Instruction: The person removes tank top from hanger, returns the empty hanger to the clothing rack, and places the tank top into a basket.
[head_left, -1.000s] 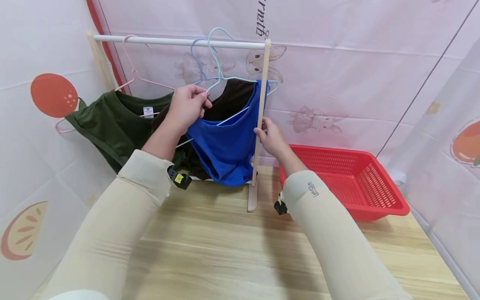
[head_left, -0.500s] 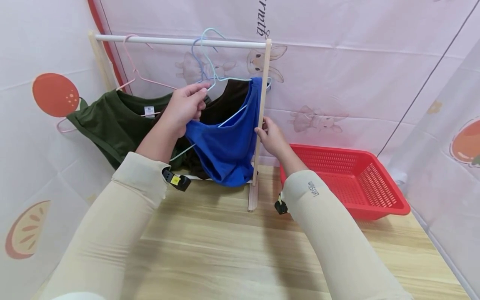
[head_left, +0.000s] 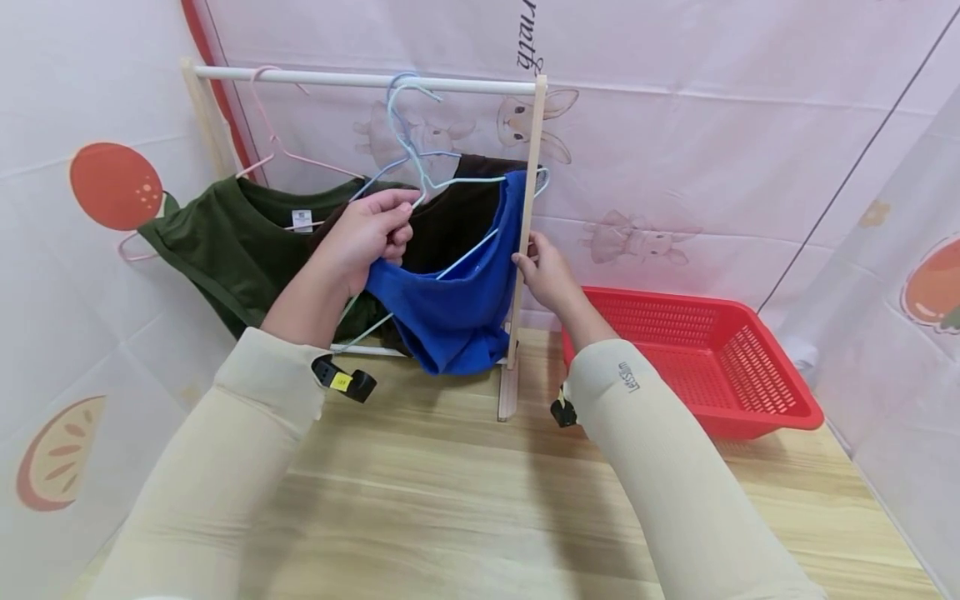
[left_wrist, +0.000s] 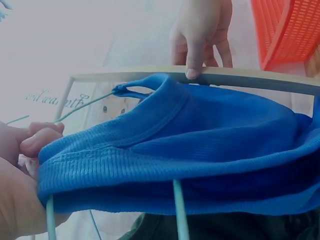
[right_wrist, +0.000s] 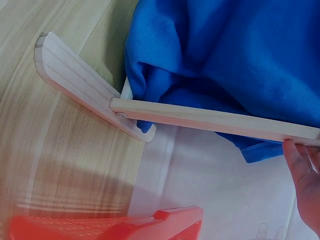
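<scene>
My left hand (head_left: 367, 233) pinches the light green hanger (head_left: 424, 179) at its shoulder, just below the neck. A blue sleeveless top (head_left: 457, 308) hangs on that hanger, its ribbed edge sagging open; in the left wrist view the blue fabric (left_wrist: 165, 150) lies beside the fingers. The hanger's hook is level with the rack's white rod (head_left: 480, 86); whether it touches the rod I cannot tell. My right hand (head_left: 551, 275) grips the rack's wooden upright (head_left: 528, 200), thumb in front and fingers behind. The right wrist view shows the same upright (right_wrist: 215, 117) beside the top.
On the rod hang a dark green top (head_left: 247, 242) on a pink hanger (head_left: 273, 137) and a dark brown top (head_left: 450, 221) on a blue hanger (head_left: 405, 137). A red plastic basket (head_left: 780, 358) stands right of the rack on the wooden table (head_left: 435, 500).
The light green hanger's hook has come down from above the rod to its level and shifted left, my left hand lowering with it. My right hand stays on the upright.
</scene>
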